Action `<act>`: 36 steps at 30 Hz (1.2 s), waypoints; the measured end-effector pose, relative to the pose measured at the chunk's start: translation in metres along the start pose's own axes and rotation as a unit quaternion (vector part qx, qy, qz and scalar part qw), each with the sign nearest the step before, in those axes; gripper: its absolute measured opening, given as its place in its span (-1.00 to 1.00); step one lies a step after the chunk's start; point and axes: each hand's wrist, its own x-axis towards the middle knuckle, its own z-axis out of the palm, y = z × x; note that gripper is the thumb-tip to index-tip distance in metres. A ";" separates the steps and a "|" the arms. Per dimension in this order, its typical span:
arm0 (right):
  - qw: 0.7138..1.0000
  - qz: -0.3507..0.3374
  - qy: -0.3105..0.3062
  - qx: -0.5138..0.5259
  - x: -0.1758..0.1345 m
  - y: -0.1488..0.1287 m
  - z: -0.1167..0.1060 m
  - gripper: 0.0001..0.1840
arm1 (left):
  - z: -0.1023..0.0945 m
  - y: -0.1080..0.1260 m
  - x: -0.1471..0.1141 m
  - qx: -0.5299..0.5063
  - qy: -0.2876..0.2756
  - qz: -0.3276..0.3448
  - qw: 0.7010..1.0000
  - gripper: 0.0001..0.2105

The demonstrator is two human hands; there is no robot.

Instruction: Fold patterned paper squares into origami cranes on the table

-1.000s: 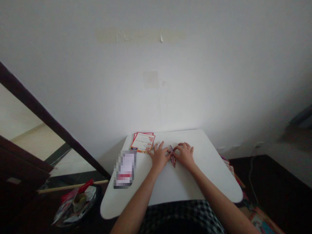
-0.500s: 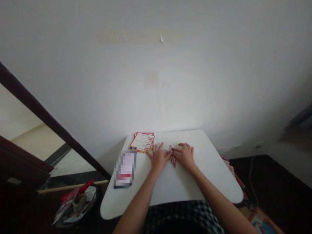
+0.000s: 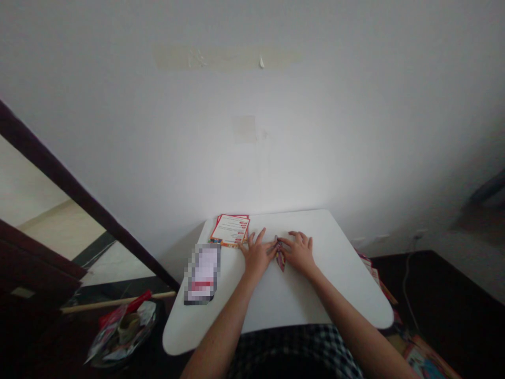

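Note:
A small, narrow piece of folded paper (image 3: 281,260), patterned in purple and yellow, lies on the white table (image 3: 284,305) with its pointed end toward me. My left hand (image 3: 257,255) grips the paper's far end from the left with thumb and forefinger, its other fingers spread over the tabletop. From the right, my right hand (image 3: 299,251) holds the same end, fingertips close to those of the left. Fingers cover the upper part of the paper, so its folds there are hidden.
Printed cards with red borders (image 3: 230,229) are stacked at the table's back left. A blurred-out phone-like object (image 3: 203,273) lies nearer on the left. The wall (image 3: 292,158) rises behind the table. A bin of rubbish (image 3: 128,331) stands on the floor at left.
The fingertips of both hands have shifted slightly toward the far tip of the folded paper and come closer together. Cards and phone-like object stay put.

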 end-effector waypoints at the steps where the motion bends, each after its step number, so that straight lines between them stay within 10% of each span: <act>1: 1.000 0.001 -0.003 -0.002 0.001 0.000 0.000 -0.60 | -0.001 0.000 0.000 0.003 -0.002 0.001 1.000 -0.72; 36: 0.996 -0.015 0.073 0.048 0.001 0.009 0.010 -0.73 | -0.009 -0.020 0.025 0.039 -0.084 0.056 0.994 -0.56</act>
